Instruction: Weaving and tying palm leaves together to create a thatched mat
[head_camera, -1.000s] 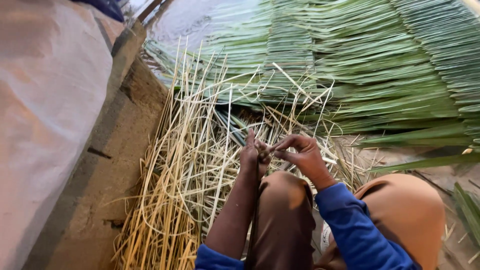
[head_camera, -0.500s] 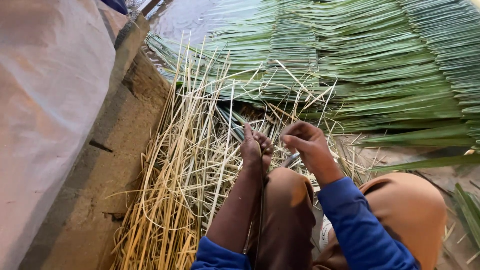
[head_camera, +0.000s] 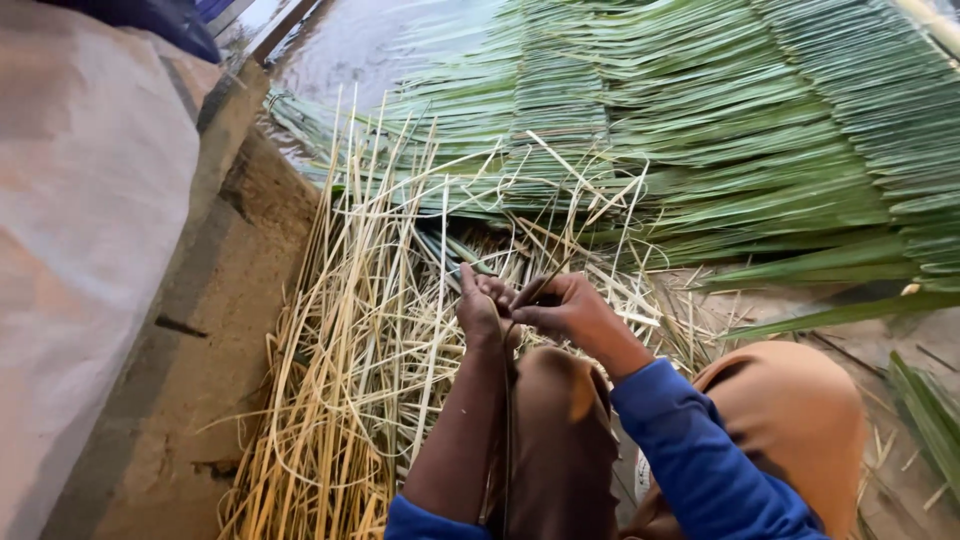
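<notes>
My left hand and my right hand meet just above my left knee. Both pinch a thin dark leaf rib that sticks up and to the right between the fingers and runs down along my left forearm. Behind the hands lies a heap of pale yellow stripped ribs. Overlapping rows of woven green palm leaves fill the upper right.
A white tarp covers the left side, beside a concrete step. Loose green leaf blades lie to the right of my knees on the dirt ground. A wet dark surface shows at the top.
My right hand, which had lifted away from the left, has come back to it, and both now grip the dark rib together. The view has shifted slightly.
</notes>
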